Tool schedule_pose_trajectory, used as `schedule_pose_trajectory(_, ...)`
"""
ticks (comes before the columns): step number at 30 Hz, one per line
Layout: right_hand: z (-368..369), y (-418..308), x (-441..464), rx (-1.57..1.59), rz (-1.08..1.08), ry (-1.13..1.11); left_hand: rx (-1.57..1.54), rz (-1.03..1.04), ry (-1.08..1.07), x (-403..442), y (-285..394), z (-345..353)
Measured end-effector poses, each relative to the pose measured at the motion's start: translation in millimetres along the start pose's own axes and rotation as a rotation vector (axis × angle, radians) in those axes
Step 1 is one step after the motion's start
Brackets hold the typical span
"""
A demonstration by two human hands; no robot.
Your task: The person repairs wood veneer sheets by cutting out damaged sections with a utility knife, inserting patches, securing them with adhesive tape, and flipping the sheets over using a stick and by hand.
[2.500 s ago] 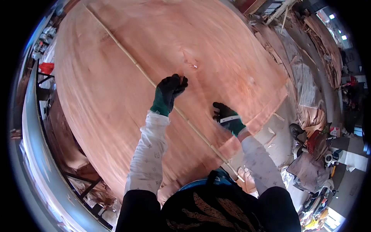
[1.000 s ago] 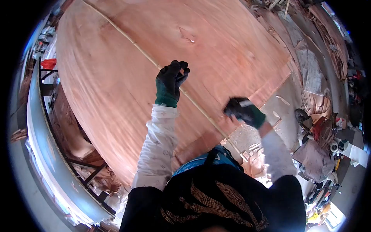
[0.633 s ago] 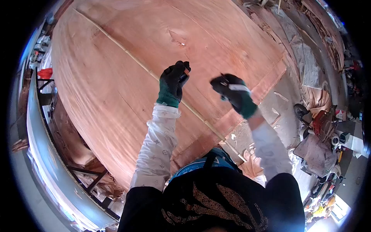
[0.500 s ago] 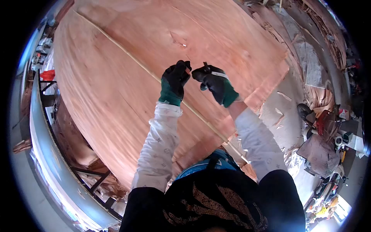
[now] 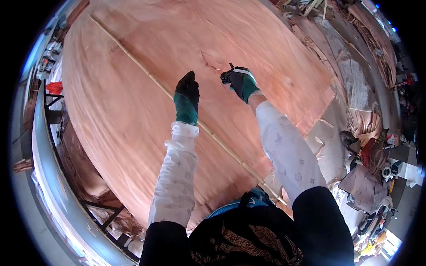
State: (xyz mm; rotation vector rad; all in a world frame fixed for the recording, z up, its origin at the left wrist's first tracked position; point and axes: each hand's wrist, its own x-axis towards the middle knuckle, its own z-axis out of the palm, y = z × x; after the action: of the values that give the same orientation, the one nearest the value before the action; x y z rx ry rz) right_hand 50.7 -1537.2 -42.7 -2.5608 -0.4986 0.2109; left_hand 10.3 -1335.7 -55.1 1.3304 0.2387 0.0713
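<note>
The broad reddish sheet (image 5: 133, 111) is already spread wide, as far as can be judged, while the ragged opening (image 5: 212, 61) in it is left uncovered; whether any cutting around it is finished cannot be told. The opening is found at two o'clock from the gloved left hand (image 5: 187, 95) and at ten o'clock from the gloved right hand (image 5: 241, 83), just beside the latter's fingertips. By the right hand, a slim pale tool (image 5: 242, 71) is gripped in curled fingers. The left hand's fingers are drawn together above the sheet, and whether anything is pinched between them cannot be seen. Below the left hand, the sheet is crossed by a thin pole (image 5: 217, 138), laid from ten o'clock towards five o'clock.
</note>
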Motion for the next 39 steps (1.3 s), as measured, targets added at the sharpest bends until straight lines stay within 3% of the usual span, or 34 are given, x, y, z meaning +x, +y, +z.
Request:
schedule_pose_trajectory(1,-4.2,-1.2,7.5,-0.056,0.027,-0.040,0.163,0.053,-0.042,-2.7,4.8,-2.2)
schedule_pose_trajectory(3,5.9,11.1,28.7,-0.019,0.139,-0.087,0.219,-0.037,-0.117,-2.9,12.9,-1.7)
schedule_pose_trajectory(6,15.9,13.8,45.0,0.205,0.341,-0.027,0.639,0.435,-0.115,10.9,-3.0,4.3)
schedule_pose_trajectory(8,15.9,10.9,52.7,0.065,0.375,-0.125,1.228,0.771,-0.175,18.0,1.0,8.7)
schedule_pose_trajectory(9,15.9,9.9,54.5,-0.006,0.393,-0.175,1.220,0.720,-0.235,24.2,-2.3,11.6)
schedule_pose_trajectory(12,37.0,27.7,56.5,-0.320,0.106,-0.094,1.450,0.776,-0.367,39.2,-15.6,24.9)
schedule_pose_trajectory(14,33.5,27.8,52.8,-0.182,0.148,-0.156,1.605,0.656,-0.446,44.8,-30.3,26.8)
schedule_pose_trajectory(16,29.4,22.2,34.8,0.328,0.294,-0.052,1.668,0.618,-0.477,47.3,-37.6,23.2)
schedule_pose_trajectory(18,11.0,-7.0,-30.5,1.193,0.515,0.236,1.815,0.529,-0.488,47.7,-40.9,29.5)
schedule_pose_trajectory(20,12.0,1.7,-101.7,1.478,0.375,0.174,1.917,0.421,-0.515,44.5,-39.1,38.3)
schedule_pose_trajectory(21,-6.5,-18.3,-134.7,1.039,0.544,0.021,1.950,0.363,-0.534,42.9,-34.3,43.0)
schedule_pose_trajectory(22,13.8,-4.9,-184.3,1.748,0.373,0.088,1.983,0.307,-0.549,41.5,-27.9,48.2)
schedule_pose_trajectory(23,28.8,-6.1,-222.4,1.226,0.259,0.106,1.960,0.327,-0.538,44.5,-35.8,47.8)
schedule_pose_trajectory(25,22.0,-23.8,-275.7,0.494,0.142,0.073,1.918,0.374,-0.516,55.4,-53.0,39.6)
schedule_pose_trajectory(26,12.8,-33.3,-299.8,0.285,0.138,0.025,1.845,0.278,-0.600,62.4,-44.5,38.2)
schedule_pose_trajectory(28,-1.1,-50.4,-331.6,0.191,0.168,0.057,1.684,0.087,-0.741,70.1,-3.0,39.5)
schedule_pose_trajectory(29,2.2,-48.4,-349.4,0.122,0.092,0.136,1.658,0.088,-0.626,70.3,9.2,37.0)
schedule_pose_trajectory(30,-0.2,-51.1,-362.2,0.219,0.239,0.113,1.381,0.478,-0.476,80.7,-4.1,14.3)
schedule_pose_trajectory(32,-2.4,-48.2,-382.4,0.265,0.381,-0.074,1.011,0.690,-0.346,28.5,54.5,11.6)
schedule_pose_trajectory(33,5.2,-43.2,-393.2,0.229,0.336,-0.092,0.995,0.789,-0.295,6.7,64.9,2.1)
schedule_pose_trajectory(36,42.4,-23.2,-409.9,0.118,0.152,-0.145,1.051,0.436,-0.225,-97.2,91.9,-55.1)
schedule_pose_trajectory(38,61.6,-7.6,-414.6,0.157,0.005,-0.224,1.087,0.433,-0.157,-168.8,95.9,-105.0)
schedule_pose_trajectory(39,68.1,-6.5,-413.2,0.135,-0.010,-0.250,0.866,0.222,-0.141,-206.6,95.6,-134.8)
